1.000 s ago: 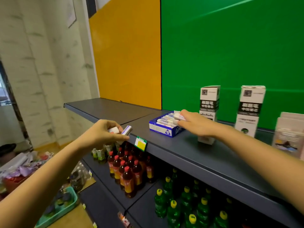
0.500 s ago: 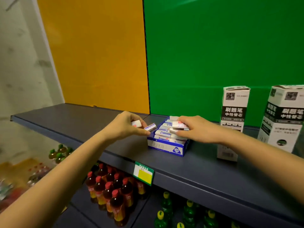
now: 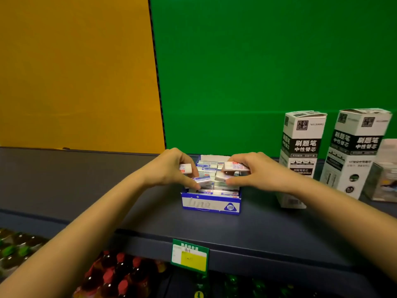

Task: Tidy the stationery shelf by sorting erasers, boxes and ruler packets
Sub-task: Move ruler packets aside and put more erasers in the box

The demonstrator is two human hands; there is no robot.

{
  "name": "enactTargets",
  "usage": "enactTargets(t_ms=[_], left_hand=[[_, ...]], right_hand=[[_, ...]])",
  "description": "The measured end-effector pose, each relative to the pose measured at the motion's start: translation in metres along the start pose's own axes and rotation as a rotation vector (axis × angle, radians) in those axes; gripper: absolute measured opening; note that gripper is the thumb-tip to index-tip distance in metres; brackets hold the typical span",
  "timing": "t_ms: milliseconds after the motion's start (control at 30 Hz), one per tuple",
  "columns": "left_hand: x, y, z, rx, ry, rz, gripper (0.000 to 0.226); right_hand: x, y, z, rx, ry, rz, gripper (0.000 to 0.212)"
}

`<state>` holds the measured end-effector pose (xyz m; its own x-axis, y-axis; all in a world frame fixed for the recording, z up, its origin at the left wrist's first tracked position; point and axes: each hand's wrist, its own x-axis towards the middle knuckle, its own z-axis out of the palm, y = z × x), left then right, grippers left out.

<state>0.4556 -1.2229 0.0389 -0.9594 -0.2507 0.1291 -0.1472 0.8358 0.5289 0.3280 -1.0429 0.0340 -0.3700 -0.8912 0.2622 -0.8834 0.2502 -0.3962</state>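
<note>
the blue eraser box [image 3: 210, 204] stood open-topped on the dark grey shelf [image 3: 86, 190], packed with wrapped erasers. its front wall bore a pale script word too faint to read and a "2b" badge at the lower right corner. the left hand [image 3: 169, 168] was at the box's left side, fingers curled round a white eraser [image 3: 186, 168], while its thumb pinched a striped eraser [image 3: 203, 181] over the box. the right hand [image 3: 260, 174] gripped a red-marked eraser [image 3: 236, 166] above the box's right side. to the right stood the first refill box [image 3: 303, 147], printed "刷题笔 中性替芯" and "no.50091", and the second refill box [image 3: 356, 151] with the same characters. a green and yellow price tag [image 3: 190, 255] hung on the shelf edge, its writing blurred.
</note>
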Motion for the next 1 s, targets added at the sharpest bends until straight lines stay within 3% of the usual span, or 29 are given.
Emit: enactTargets(t_ms=[500, 633, 867, 1000], left_hand=[[0.015, -0.016, 0.01, 0.125, -0.067, 0.186, 0.026], [0.017, -0.019, 0.009, 0.095, -0.072, 0.2, 0.027], [0.017, -0.02, 0.009, 0.105, -0.1, 0.227, 0.027], [0.014, -0.02, 0.002, 0.059, -0.078, 0.251, 0.028]], right_hand=[[-0.004, -0.018, 0.019, -0.112, -0.015, 0.2, 0.037], [-0.003, -0.019, 0.022, -0.129, -0.025, 0.198, 0.028], [-0.001, -0.018, 0.024, -0.213, -0.048, 0.166, 0.032], [-0.007, -0.021, 0.015, -0.173, 0.03, 0.152, 0.026]])
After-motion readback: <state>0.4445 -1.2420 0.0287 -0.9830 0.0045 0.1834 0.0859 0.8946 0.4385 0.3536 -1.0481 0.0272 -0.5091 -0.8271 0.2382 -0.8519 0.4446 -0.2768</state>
